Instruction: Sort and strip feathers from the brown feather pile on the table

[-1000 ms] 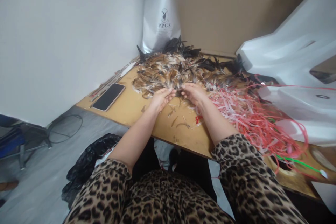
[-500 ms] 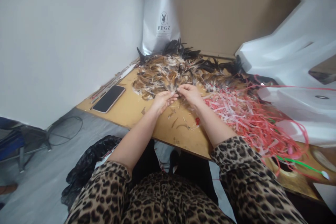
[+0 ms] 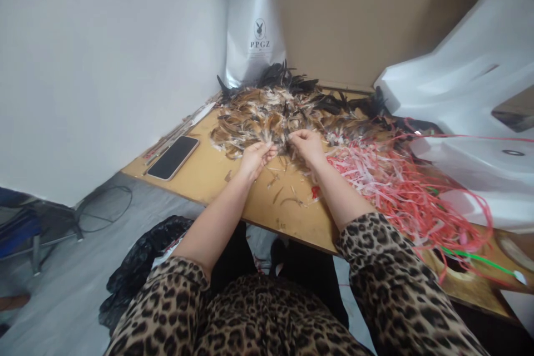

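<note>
Brown, white and black feathers (image 3: pixel 246 117) lie in a wide heap on the wooden table (image 3: pixel 200 172). At the heap's near edge, my left hand (image 3: pixel 256 159) is closed on the pale base of a small bunch of feathers (image 3: pixel 266 133). Just to its right, with a narrow gap between, my right hand (image 3: pixel 306 146) makes a pinch among the feathers. What sits between its fingertips is too small to make out. Loose feather bits (image 3: pixel 287 192) are scattered on the wood below both hands.
A tangle of red and white strips (image 3: pixel 400 194) covers the table's right side, beside a white plastic chair (image 3: pixel 467 150). To the left lies a phone (image 3: pixel 173 158). Behind the feathers stands a silver bag (image 3: pixel 256 28). A black plastic bag (image 3: pixel 142 261) lies on the floor.
My right hand has drawn away from my left, a little to the right, opening a gap between them. My left hand keeps its hold and has hardly moved.
</note>
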The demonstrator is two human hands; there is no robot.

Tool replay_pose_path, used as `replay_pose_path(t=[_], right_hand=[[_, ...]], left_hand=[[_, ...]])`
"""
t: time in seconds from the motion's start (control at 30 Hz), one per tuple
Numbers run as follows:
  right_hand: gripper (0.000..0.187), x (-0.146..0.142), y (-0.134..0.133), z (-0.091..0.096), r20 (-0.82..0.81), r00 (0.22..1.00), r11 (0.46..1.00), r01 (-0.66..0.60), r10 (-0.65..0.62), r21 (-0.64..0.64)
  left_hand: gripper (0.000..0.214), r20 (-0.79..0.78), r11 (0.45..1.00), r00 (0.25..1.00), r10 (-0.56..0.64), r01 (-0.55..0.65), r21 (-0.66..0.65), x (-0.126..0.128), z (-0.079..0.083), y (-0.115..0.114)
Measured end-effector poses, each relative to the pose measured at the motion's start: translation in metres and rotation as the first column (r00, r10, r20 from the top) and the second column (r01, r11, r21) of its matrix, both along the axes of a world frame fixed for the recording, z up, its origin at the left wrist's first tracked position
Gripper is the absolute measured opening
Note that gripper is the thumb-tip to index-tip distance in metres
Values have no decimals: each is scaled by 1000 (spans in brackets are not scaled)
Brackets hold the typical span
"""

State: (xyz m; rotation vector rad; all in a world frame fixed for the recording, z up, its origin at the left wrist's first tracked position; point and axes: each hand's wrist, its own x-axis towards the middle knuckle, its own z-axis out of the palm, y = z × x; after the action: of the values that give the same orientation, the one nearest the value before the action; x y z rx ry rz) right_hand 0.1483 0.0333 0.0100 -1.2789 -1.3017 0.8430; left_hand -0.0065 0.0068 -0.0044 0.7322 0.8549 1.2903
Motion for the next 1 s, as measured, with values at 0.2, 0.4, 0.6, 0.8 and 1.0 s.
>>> replay_pose_path(t=[0.2, 0.4, 0.6, 0.8, 1.0], right_hand=[[20, 9, 12, -4, 534, 843, 998, 37, -61, 56], [22, -10, 10, 13, 753, 658, 994, 102, -36, -42], [18, -12, 11, 20, 819, 573, 984, 127, 30, -125], [23, 5, 3, 19, 588, 805, 992, -5, 78, -125], [24, -3, 1, 6, 704, 710, 995, 73, -5, -66]], left_hand=[[10, 41, 1000, 999, 18, -18, -2, -1, -2, 2], [12, 34, 1000, 999, 11, -11, -6, -2, -2, 2], [10, 46, 1000, 999, -21, 22, -14, -3, -5, 3], [8, 70, 994, 992, -105, 106, -21, -1, -4, 2], [5, 86, 993, 990, -110, 112, -26, 0, 0, 0]])
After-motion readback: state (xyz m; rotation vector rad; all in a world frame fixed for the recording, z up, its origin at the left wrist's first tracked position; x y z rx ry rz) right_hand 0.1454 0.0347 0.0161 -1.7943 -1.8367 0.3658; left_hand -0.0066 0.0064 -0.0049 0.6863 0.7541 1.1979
